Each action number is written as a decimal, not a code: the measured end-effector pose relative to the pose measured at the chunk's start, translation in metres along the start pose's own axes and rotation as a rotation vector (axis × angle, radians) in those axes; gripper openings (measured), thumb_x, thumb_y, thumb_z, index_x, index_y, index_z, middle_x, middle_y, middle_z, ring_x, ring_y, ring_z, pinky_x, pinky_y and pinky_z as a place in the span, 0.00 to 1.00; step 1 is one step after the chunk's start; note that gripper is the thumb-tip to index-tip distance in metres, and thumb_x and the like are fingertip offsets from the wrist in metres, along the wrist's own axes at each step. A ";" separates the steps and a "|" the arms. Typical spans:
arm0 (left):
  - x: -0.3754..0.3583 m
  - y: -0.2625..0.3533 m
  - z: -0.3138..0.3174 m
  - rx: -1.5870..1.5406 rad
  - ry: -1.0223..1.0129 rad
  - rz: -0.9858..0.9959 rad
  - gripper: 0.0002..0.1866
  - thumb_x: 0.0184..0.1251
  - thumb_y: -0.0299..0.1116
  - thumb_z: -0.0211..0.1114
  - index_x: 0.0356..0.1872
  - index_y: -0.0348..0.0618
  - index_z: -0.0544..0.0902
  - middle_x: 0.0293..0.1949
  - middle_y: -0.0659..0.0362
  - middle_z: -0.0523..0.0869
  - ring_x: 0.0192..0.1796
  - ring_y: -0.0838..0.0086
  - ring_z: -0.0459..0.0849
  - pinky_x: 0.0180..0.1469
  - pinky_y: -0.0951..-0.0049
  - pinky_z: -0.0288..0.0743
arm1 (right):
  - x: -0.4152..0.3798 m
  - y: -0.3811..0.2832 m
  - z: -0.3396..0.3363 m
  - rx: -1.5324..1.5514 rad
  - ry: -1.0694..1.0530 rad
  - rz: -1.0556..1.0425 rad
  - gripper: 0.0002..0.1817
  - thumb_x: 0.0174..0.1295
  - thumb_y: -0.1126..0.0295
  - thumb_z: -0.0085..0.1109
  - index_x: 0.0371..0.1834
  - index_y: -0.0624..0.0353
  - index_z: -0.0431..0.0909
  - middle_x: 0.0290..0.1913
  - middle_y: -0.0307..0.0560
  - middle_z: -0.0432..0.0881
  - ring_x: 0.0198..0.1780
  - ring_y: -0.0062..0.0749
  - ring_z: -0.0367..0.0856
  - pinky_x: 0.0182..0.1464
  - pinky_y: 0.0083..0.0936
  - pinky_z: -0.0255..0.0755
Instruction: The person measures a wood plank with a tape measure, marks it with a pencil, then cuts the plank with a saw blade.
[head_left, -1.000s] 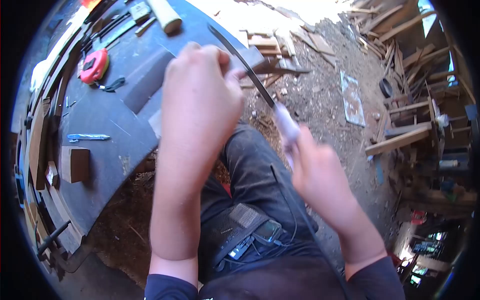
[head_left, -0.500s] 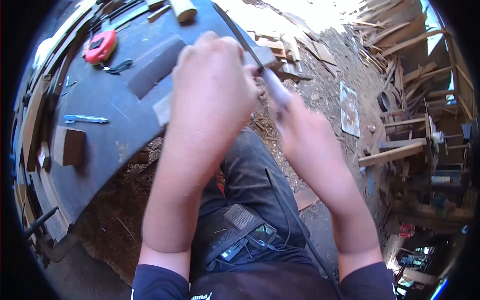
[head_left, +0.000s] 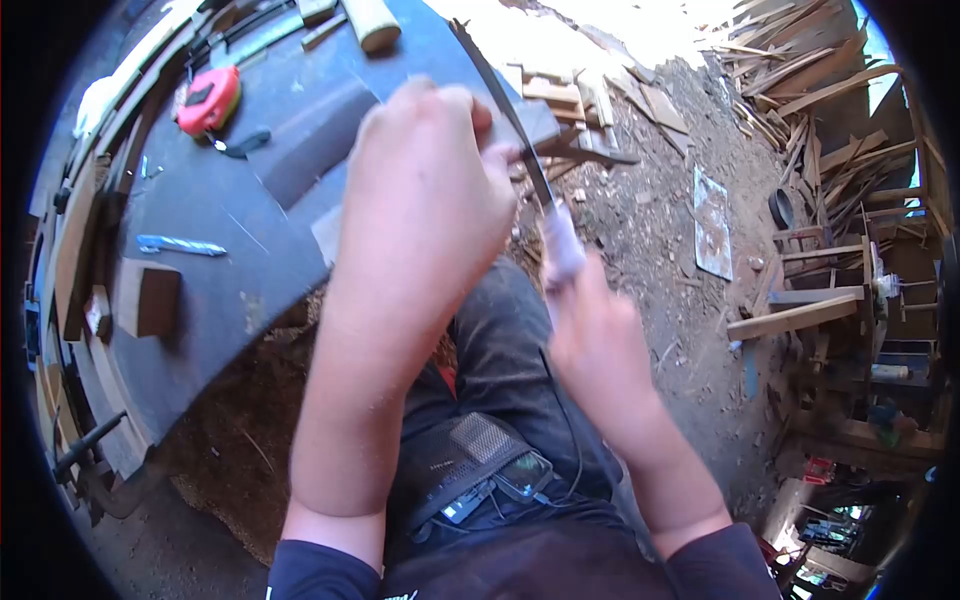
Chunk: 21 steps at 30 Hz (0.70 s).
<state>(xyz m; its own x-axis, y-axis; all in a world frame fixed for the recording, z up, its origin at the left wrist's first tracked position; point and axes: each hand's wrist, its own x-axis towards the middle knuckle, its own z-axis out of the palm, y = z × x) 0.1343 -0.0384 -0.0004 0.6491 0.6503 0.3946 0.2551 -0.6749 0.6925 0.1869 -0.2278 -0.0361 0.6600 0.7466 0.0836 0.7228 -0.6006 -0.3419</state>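
My right hand [head_left: 595,325] is wrapped round the pale handle of a long, narrow, dark tool [head_left: 510,110] that looks like a file. Its blade points away from me and slants up to the left. At the bench edge my left hand [head_left: 430,170] is closed on a dark, curved piece of wood [head_left: 585,152], whose pointed end sticks out to the right. The file crosses this piece just right of my left fingers. A greyish block [head_left: 537,118] lies behind the crossing, at the bench's edge. My left hand hides most of the gripped end.
On the dark bench [head_left: 220,300] lie a red tape measure [head_left: 210,100], a blue pen [head_left: 182,245], a wooden block [head_left: 150,298] and a dark flat strip [head_left: 320,135]. Wood scraps [head_left: 560,95] and shavings cover the ground. A wooden frame [head_left: 800,315] stands at right.
My right hand has drawn the file back toward me and slightly left, so more of its blade shows below the wood piece. My left hand stays closed in nearly the same place.
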 end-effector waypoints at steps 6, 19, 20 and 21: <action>0.004 0.006 -0.002 -0.052 -0.041 -0.103 0.10 0.60 0.27 0.75 0.37 0.29 0.88 0.38 0.43 0.88 0.44 0.51 0.89 0.54 0.58 0.81 | 0.038 -0.004 0.000 0.049 -0.014 0.000 0.17 0.73 0.73 0.57 0.62 0.63 0.71 0.28 0.66 0.84 0.31 0.65 0.87 0.31 0.56 0.77; 0.003 0.009 -0.008 -0.037 -0.135 -0.183 0.14 0.64 0.31 0.76 0.46 0.32 0.89 0.41 0.49 0.93 0.43 0.67 0.91 0.48 0.67 0.82 | 0.020 0.002 -0.008 0.052 0.024 -0.075 0.07 0.73 0.71 0.55 0.46 0.62 0.71 0.24 0.63 0.83 0.28 0.59 0.87 0.29 0.52 0.80; 0.005 0.007 -0.007 -0.035 -0.130 -0.176 0.14 0.64 0.31 0.76 0.47 0.32 0.89 0.41 0.49 0.93 0.43 0.68 0.91 0.48 0.67 0.82 | -0.006 0.015 -0.011 0.034 0.030 -0.099 0.07 0.72 0.71 0.56 0.47 0.61 0.72 0.23 0.61 0.83 0.26 0.59 0.87 0.28 0.51 0.79; 0.004 0.006 -0.006 0.003 -0.099 -0.137 0.15 0.64 0.32 0.76 0.46 0.32 0.89 0.42 0.49 0.92 0.44 0.67 0.91 0.49 0.67 0.82 | -0.033 0.026 -0.021 0.010 -0.024 -0.059 0.06 0.71 0.71 0.56 0.46 0.61 0.72 0.25 0.57 0.84 0.27 0.56 0.87 0.28 0.48 0.80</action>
<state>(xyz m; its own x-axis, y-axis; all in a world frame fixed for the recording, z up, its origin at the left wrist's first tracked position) 0.1337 -0.0383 0.0093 0.6757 0.6987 0.2350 0.3478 -0.5832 0.7341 0.1882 -0.2739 -0.0281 0.6110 0.7874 0.0820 0.7583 -0.5525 -0.3460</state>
